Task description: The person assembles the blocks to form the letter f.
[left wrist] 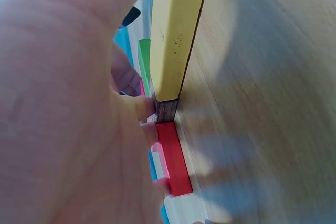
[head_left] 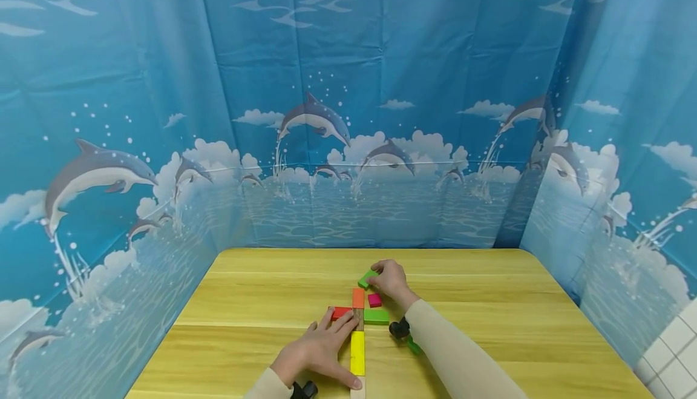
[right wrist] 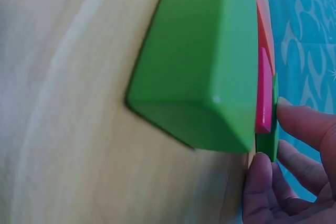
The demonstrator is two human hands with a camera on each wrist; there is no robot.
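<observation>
My left hand (head_left: 323,350) lies spread over a row of wooden blocks. Its thumb reaches a pale block (head_left: 358,394) at the near end, while the fingertips touch the red block (head_left: 342,312) and the dark brown block (head_left: 358,321). Between them runs a yellow block (head_left: 357,353). At the far end of the layout, my right hand (head_left: 391,279) pinches a green block (head_left: 365,279) between thumb and fingers, beyond the orange block (head_left: 357,298). A small magenta block (head_left: 374,300) sits just nearer. Another green block (right wrist: 184,61) looms large in the right wrist view.
A green block (head_left: 377,316) extends right from the brown one. Beside the right wrist, partly hidden by the sleeve, lies another green block (head_left: 414,346). The wooden table (head_left: 245,302) ends at a blue dolphin-print curtain (head_left: 327,205).
</observation>
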